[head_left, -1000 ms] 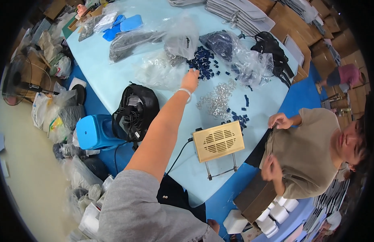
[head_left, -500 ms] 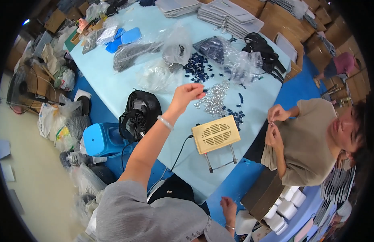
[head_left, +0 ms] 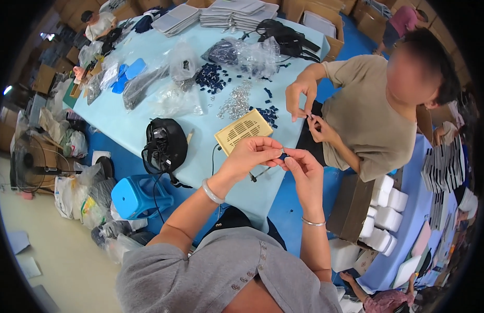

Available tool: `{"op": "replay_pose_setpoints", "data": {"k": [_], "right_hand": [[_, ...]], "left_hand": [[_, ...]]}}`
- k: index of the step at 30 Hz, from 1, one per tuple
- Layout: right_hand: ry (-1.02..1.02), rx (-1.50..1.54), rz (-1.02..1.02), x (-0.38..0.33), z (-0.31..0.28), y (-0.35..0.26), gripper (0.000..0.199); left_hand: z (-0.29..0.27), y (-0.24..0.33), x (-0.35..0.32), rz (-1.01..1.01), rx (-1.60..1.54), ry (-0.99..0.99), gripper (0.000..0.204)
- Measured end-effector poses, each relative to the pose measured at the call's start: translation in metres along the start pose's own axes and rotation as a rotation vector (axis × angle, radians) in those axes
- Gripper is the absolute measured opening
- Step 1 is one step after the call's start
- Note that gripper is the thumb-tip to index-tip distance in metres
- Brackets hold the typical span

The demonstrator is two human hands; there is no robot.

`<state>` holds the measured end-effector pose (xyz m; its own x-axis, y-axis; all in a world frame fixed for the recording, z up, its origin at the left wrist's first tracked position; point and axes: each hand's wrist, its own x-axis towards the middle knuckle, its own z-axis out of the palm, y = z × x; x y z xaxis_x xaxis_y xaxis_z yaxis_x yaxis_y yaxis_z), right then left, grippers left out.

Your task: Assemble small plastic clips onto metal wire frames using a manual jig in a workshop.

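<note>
In the head view, the left hand (head_left: 251,154) and the right hand (head_left: 303,168) meet above the near edge of the light blue table (head_left: 132,125). The fingertips of both hands pinch one small dark blue piece (head_left: 283,155) between them, so both grips are narrow and closed on it. Just behind the hands, a cream box with vent slots (head_left: 244,131) stands on the table. A pile of small metal parts (head_left: 235,104) and more dark blue pieces (head_left: 209,78) lie further back. A black bag (head_left: 164,146) sits at the table's left edge, above a blue plastic stool (head_left: 137,195). Across the corner, another person (head_left: 367,115) holds something tiny in both hands.
</note>
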<state>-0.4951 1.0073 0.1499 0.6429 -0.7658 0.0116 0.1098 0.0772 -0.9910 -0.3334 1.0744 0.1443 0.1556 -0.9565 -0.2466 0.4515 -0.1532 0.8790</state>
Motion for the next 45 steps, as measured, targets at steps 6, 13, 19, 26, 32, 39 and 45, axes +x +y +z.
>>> {"op": "replay_pose_setpoints", "data": {"k": [6, 13, 19, 26, 32, 39, 45], "right_hand": [[0.037, 0.150, 0.106, -0.019, -0.022, -0.001, 0.016], [0.048, 0.225, 0.126, -0.032, -0.033, -0.001, 0.014], [0.011, 0.235, 0.108, -0.036, -0.040, 0.006, 0.012], [-0.020, 0.306, 0.171, -0.041, -0.042, -0.004, 0.015], [-0.017, 0.168, 0.036, -0.047, -0.046, -0.011, 0.018], [0.058, 0.109, 0.078, -0.054, -0.052, -0.018, 0.015], [0.094, 0.158, 0.043, -0.057, -0.049, -0.012, 0.011]], "left_hand": [[0.026, -0.010, -0.008, -0.023, -0.045, -0.012, 0.023], [0.042, -0.012, -0.014, -0.024, -0.045, -0.043, 0.026], [0.048, -0.015, -0.019, 0.057, 0.064, -0.092, 0.025], [0.054, -0.020, -0.022, 0.030, 0.072, -0.023, 0.022], [0.066, -0.017, -0.026, 0.060, 0.134, 0.014, 0.023], [0.074, -0.020, -0.024, 0.041, 0.154, 0.003, 0.026], [0.073, -0.024, -0.026, 0.050, 0.127, -0.021, 0.026]]}}
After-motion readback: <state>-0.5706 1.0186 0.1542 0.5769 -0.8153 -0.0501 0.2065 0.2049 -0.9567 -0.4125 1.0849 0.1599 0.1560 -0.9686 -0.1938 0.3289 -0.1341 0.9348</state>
